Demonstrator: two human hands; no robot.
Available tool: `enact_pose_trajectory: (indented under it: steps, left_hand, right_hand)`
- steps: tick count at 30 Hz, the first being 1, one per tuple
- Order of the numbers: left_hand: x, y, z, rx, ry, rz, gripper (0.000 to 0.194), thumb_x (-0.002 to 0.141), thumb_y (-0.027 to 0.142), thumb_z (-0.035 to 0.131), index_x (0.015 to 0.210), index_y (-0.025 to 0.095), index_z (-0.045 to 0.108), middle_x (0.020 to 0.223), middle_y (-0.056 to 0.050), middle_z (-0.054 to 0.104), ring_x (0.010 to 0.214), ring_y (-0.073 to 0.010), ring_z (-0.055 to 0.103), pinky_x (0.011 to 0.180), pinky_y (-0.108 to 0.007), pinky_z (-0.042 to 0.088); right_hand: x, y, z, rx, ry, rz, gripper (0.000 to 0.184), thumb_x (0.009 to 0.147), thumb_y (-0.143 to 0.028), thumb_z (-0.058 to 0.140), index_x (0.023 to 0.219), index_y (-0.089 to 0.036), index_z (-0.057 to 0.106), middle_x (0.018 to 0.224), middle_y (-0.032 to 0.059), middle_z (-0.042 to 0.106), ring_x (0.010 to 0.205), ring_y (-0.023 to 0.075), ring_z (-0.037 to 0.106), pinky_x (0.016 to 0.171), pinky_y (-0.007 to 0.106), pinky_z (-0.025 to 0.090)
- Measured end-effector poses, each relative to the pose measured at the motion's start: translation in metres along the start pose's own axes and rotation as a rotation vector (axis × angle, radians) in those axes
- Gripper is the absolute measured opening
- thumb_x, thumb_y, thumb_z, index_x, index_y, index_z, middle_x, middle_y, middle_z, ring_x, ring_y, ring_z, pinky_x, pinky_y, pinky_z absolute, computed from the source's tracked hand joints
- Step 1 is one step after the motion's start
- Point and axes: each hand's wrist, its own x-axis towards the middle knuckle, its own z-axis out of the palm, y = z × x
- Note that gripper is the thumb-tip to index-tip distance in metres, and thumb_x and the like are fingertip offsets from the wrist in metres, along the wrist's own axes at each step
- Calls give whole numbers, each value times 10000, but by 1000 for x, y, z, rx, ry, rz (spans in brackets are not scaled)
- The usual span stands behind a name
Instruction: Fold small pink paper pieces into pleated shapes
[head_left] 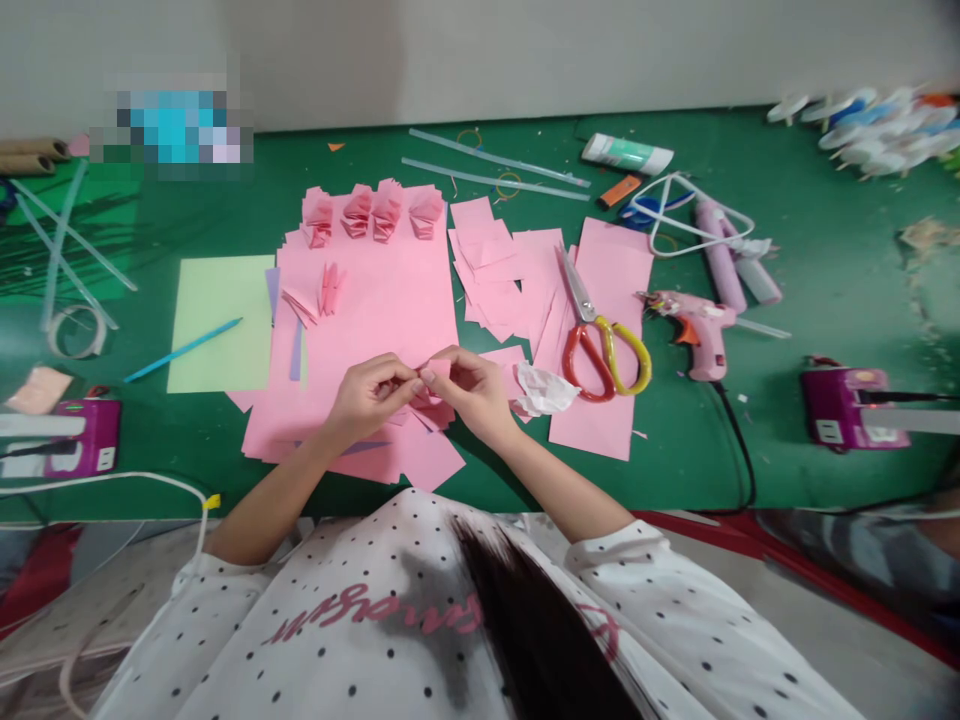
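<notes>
My left hand (369, 394) and my right hand (466, 388) meet over the pink sheets (375, 300) near the table's front edge. Both pinch a small folded pink paper piece (430, 398) between their fingertips. The piece looks pleated, and its lower folds hang under my fingers. Several finished pleated pink fans (373, 212) lie in a row at the far edge of the big pink sheet, and two more folded pieces (319, 294) lie at its left.
Red-and-yellow scissors (600, 340) rest on pink squares (510, 275) to the right, beside a crumpled white tissue (544, 390). A pink glue gun (694, 328), glue tube (627, 153), glue sticks (495, 170), pale green sheet (217, 322) with blue pencil (182, 350) and purple boxes (851, 408) surround them.
</notes>
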Motion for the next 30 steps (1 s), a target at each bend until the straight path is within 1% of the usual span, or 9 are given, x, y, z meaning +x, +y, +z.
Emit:
enact_pose_trajectory:
  steps: [9,13,18,23,26,30]
  left_hand:
    - [0,2,2,-12,0,16,261,938,381,672,786,176,731,689,-6,610,574,-93,474,543,-232,369]
    - [1,2,2,-8,9,28,241,932,356,679,781,173,720,690,-2,606,580,-90,487,549,-225,375]
    - [1,3,3,20,43,32,221,925,330,676,777,168,703,669,9,573,556,-85,446,530,-224,359]
    - [1,3,2,14,36,32,227,928,339,669,783,167,700,678,1,589,557,-90,452,526,-232,356]
    - [1,3,2,16,32,20,227,927,340,676,782,167,703,679,-4,599,564,-94,463,532,-236,359]
    - [1,2,1,42,34,42,226,929,315,671,758,169,681,662,8,577,568,-92,461,538,-234,358]
  right_hand:
    - [0,2,-1,9,-14,-26,335,814,-515,767,765,-208,642,698,-16,603,644,131,555,635,299,448]
    - [0,3,-1,-8,-9,-53,309,830,-500,755,779,-209,667,744,2,644,674,137,575,641,300,459]
    - [1,5,-1,-50,30,-96,307,818,-520,762,787,-219,705,775,23,677,707,156,610,631,309,480]
    - [0,6,-3,-101,38,-118,267,830,-482,766,783,-222,728,799,38,695,741,167,622,667,327,487]
    - [-1,7,-3,-87,41,-123,274,830,-489,766,788,-221,729,805,38,699,740,166,624,672,328,490]
    - [0,7,0,-52,26,-95,316,827,-530,755,796,-219,711,801,29,695,737,162,632,664,315,500]
